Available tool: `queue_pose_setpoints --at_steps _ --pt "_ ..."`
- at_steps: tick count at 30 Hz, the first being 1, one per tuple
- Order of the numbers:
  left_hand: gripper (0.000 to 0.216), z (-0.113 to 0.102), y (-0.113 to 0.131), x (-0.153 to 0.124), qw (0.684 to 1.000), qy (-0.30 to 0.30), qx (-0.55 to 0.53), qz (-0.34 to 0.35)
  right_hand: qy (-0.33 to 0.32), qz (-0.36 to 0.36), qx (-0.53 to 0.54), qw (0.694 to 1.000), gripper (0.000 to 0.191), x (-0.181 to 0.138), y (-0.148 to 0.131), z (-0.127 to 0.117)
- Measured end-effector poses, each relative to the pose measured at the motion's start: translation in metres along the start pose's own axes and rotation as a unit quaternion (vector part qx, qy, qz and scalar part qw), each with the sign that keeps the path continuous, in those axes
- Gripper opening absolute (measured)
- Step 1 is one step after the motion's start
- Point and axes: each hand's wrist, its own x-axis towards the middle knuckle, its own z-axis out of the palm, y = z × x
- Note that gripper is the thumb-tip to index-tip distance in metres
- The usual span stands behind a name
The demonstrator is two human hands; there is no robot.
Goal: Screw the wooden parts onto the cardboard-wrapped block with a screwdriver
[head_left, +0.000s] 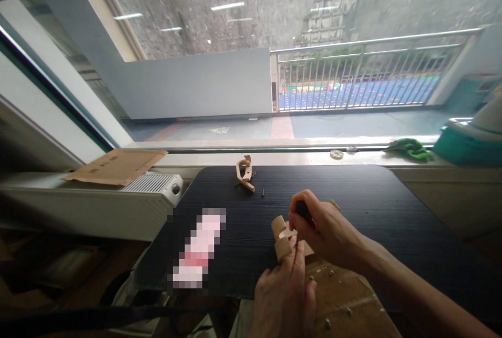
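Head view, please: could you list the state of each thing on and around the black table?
Left hand: fingers steadying the small wooden assembly.
Right hand: closed on a dark tool, held at the assembly.
Small wooden assembly: on the black table, near its front edge.
Curved wooden part: lying untouched near the table's far edge.
Cardboard sheet: flat on the heater.
Green cloth: crumpled on the sill.

Tan wooden piece [281, 237], black striated table [384, 207], green cloth [410, 149].
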Motion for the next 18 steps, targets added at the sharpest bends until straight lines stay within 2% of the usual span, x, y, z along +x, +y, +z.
queue_pose_setpoints --at_steps 4,7,11,14,18 --pt "0.055 0.005 -0.002 -0.001 1.000 0.003 0.022 0.007 -0.057 0.002 0.018 0.998 0.006 0.000 -0.003 -0.012" --pt "0.054 0.007 -0.002 0.000 1.000 0.006 0.027 0.005 -0.049 0.014 0.012 0.999 0.005 0.002 -0.003 -0.011" --pt "0.053 0.012 -0.006 -0.001 0.999 0.020 0.027 0.011 -0.022 0.030 -0.020 0.999 0.014 0.006 -0.001 -0.006" --pt "0.055 0.016 -0.009 -0.001 0.999 0.019 0.027 0.014 -0.052 0.016 -0.029 0.998 0.024 0.008 -0.006 -0.011" --pt "0.056 0.012 -0.005 -0.001 0.999 0.005 0.029 0.012 -0.071 -0.002 -0.011 0.997 0.019 0.007 -0.010 -0.019"
